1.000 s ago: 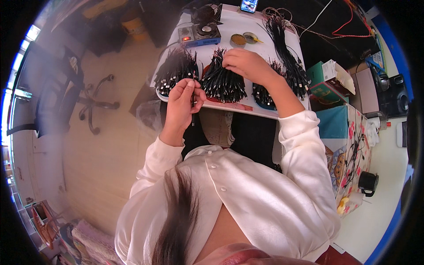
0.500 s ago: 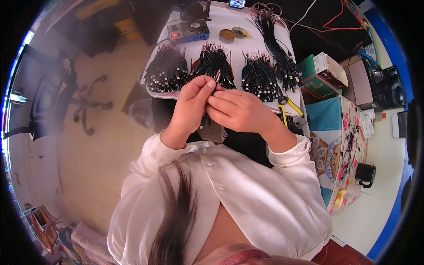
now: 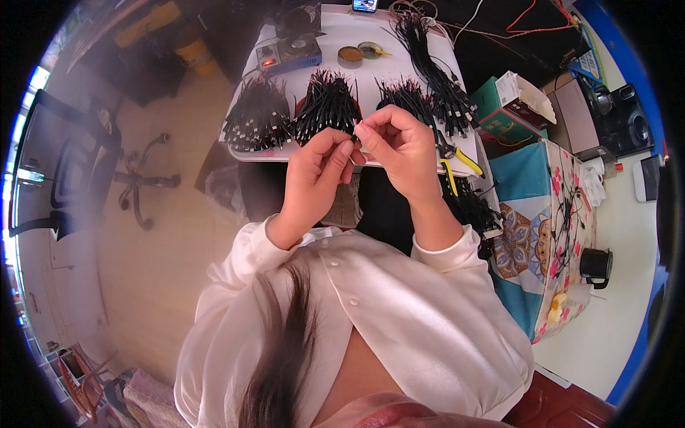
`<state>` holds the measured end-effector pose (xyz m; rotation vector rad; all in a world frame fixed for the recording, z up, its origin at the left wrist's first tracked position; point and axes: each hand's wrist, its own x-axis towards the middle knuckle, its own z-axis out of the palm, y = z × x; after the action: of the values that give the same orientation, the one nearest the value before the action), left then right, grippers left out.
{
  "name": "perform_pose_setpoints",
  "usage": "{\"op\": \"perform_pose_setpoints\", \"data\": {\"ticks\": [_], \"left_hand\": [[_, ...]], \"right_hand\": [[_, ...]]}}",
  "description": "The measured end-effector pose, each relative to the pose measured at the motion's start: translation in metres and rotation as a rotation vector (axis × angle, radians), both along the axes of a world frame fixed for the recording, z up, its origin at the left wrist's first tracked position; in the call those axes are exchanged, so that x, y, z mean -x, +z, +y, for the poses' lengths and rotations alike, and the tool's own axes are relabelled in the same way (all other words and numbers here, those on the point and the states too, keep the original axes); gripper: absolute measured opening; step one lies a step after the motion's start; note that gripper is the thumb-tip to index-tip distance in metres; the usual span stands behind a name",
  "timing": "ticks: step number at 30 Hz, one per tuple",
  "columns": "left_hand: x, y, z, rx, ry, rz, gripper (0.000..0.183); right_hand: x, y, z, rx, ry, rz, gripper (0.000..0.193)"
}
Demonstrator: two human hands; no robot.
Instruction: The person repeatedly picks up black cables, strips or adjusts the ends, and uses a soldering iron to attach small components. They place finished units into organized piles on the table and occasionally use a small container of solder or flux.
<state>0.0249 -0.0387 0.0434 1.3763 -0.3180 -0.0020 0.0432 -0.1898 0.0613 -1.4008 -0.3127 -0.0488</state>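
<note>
My left hand (image 3: pixel 321 165) is closed in a pinch around a thin cable, most of it hidden by the fingers. At its tip, my right hand (image 3: pixel 403 153) pinches the fine reddish wire end (image 3: pixel 356 127) between thumb and forefinger. Just beyond the hands, black cables with pale metal plugs lie in a left bundle (image 3: pixel 258 118), a middle bundle (image 3: pixel 328 107) and a right bundle (image 3: pixel 403 96), their reddish wire ends pointing away from me. Beside my right hand lies a yellow-handled hand tool (image 3: pixel 451 158), like pliers or wire strippers.
A blue device (image 3: pixel 289 58) with a lit red switch stands on the white table (image 3: pixel 328 20). An open round tin (image 3: pixel 349 57) is beside it. Longer black cables (image 3: pixel 428 64) lie at the far right. Boxes (image 3: pixel 510 107) and a black mug (image 3: pixel 595 265) are to the right.
My right hand has turned upward, its thumb and forefinger now at the wire end. The hands have drawn slightly apart. The whole view has shifted a little.
</note>
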Motion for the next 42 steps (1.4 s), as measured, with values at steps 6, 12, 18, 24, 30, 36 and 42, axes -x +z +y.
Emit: {"op": "perform_pose_setpoints", "data": {"ticks": [6, 12, 18, 24, 30, 36, 42], "left_hand": [[-0.002, -0.006, -0.001, -0.026, 0.078, -0.017, 0.012], [-0.001, -0.007, 0.0, 0.208, -0.028, 0.103, 0.013], [0.001, -0.007, 0.001, 0.207, -0.124, 0.061, 0.015], [-0.001, -0.007, 0.0, 0.199, -0.164, 0.06, 0.016], [-0.002, -0.007, -0.002, 0.349, -0.219, 0.156, 0.017], [-0.001, -0.007, -0.004, 0.301, -0.202, 0.146, 0.017], [0.002, -0.009, -0.007, 0.289, -0.187, 0.145, 0.018]], "right_hand": [[0.005, -0.007, 0.015, 0.023, -0.19, -0.11, 0.01], [0.006, -0.011, 0.012, 0.444, -0.409, -0.681, 0.008], [-0.003, -0.006, -0.008, -0.119, 0.065, 0.114, 0.012], [-0.007, -0.013, -0.009, -0.313, 0.196, 0.23, 0.012], [-0.003, -0.023, -0.003, -0.468, 0.172, 0.249, 0.012], [-0.002, -0.02, -0.012, -0.323, 0.142, 0.191, 0.013], [-0.001, -0.022, -0.009, -0.544, 0.233, 0.296, 0.011]]}}
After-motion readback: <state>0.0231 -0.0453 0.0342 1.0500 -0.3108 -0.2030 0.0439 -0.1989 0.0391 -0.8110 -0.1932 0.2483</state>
